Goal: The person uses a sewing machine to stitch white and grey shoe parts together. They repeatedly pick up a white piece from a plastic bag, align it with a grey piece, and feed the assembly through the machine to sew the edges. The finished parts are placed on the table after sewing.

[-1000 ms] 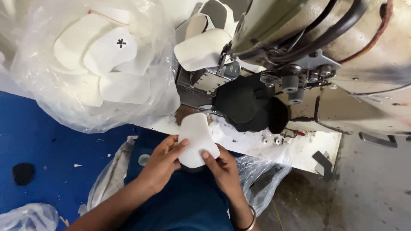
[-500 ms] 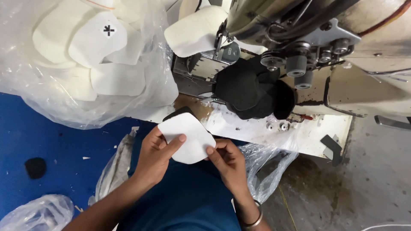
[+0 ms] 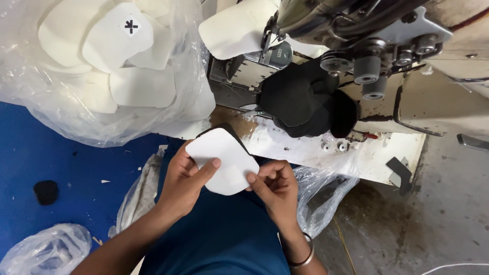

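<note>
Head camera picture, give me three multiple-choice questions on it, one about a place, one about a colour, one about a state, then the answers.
1. Where is the clear bag of white pieces?
A. Upper left
B. Lower right
C. On the machine

2. What colour is the floor covering at left?
A. Red
B. Blue
C. Green

3. How is the white piece held?
A. Left hand only
B. Lying loose
C. By both hands

Answers:
1. A, since it fills the upper left corner.
2. B, since the surface under the bags is blue.
3. C, since the left hand and the right hand each grip an edge, below the sewing machine.
</note>
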